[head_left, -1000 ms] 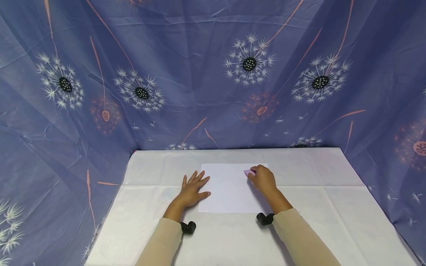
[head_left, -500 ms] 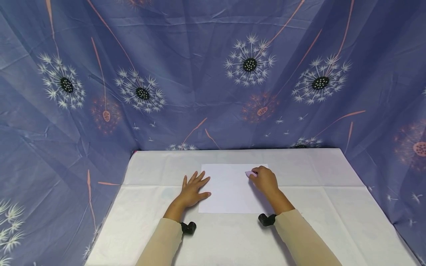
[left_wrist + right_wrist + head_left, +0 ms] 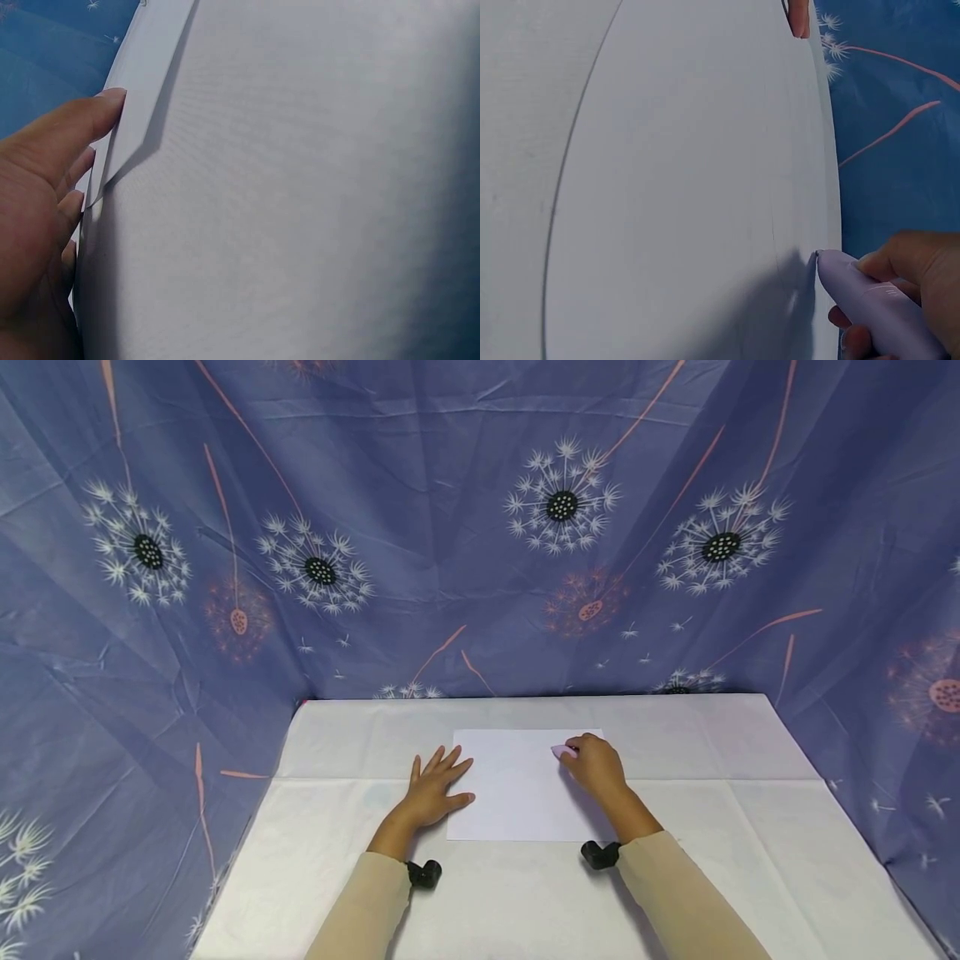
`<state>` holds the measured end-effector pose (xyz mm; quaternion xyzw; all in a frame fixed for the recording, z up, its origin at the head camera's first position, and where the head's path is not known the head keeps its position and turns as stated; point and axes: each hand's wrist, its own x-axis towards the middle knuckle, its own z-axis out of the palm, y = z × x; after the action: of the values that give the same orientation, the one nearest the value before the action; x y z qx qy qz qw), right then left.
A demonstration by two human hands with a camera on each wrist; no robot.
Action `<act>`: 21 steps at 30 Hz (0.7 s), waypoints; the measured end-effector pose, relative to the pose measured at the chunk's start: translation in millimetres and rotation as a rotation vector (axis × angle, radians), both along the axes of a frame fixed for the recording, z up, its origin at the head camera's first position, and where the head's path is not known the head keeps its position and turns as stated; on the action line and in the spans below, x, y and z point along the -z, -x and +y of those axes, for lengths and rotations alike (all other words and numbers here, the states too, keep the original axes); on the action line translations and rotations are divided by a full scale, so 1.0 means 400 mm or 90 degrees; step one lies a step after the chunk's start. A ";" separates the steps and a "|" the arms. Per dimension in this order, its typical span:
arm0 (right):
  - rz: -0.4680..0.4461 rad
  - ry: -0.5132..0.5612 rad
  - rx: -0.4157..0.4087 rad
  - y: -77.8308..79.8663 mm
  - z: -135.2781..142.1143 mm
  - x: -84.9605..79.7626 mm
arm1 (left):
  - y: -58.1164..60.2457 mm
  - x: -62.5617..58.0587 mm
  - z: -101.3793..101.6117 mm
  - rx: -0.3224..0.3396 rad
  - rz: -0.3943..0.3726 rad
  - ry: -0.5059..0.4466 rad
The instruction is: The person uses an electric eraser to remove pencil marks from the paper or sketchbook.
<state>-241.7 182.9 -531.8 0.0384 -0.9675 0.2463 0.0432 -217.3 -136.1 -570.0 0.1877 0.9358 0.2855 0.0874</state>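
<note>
A white sheet of paper [image 3: 517, 802] lies flat on the cloth-covered table. My left hand [image 3: 429, 795] rests with spread fingers on its left edge; in the left wrist view the thumb [image 3: 109, 105] touches the sheet. Near the sheet's upper right, my right hand [image 3: 596, 767] grips a small lavender utility knife [image 3: 877, 307] with a rounded body. Its small dark tip meets the paper close to the far edge, in the right wrist view. A faint thin line shows on the paper to the left of that tip. The palm side of the right hand is hidden.
White cloth with fold creases covers the table [image 3: 712, 877]. Behind and at both sides hangs a blue curtain [image 3: 450, 527] with dandelion prints. A black wrist camera [image 3: 425, 874] sits at the left cuff, another black wrist camera [image 3: 600, 855] at the right.
Compared with one second ago, my right hand and the utility knife have shifted very slightly to the right. The left hand and the paper stay in place.
</note>
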 end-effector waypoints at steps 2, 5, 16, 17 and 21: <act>0.009 -0.004 0.003 0.000 0.000 0.000 | 0.000 0.000 0.000 0.000 -0.001 -0.001; 0.012 -0.004 0.000 0.000 0.000 0.001 | 0.000 0.002 -0.001 -0.001 0.002 -0.002; -0.020 -0.011 0.008 0.000 0.009 0.007 | 0.000 0.005 -0.001 0.000 0.004 -0.001; -0.020 -0.009 0.007 -0.001 0.010 0.005 | 0.000 0.005 -0.001 0.000 0.005 0.002; -0.018 -0.007 0.002 -0.001 0.013 0.006 | 0.001 0.008 -0.001 -0.002 0.008 0.001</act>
<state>-241.4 188.0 -534.0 0.0334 -0.9694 0.2413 0.0300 -217.6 -136.7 -573.1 0.1875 0.9369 0.2837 0.0815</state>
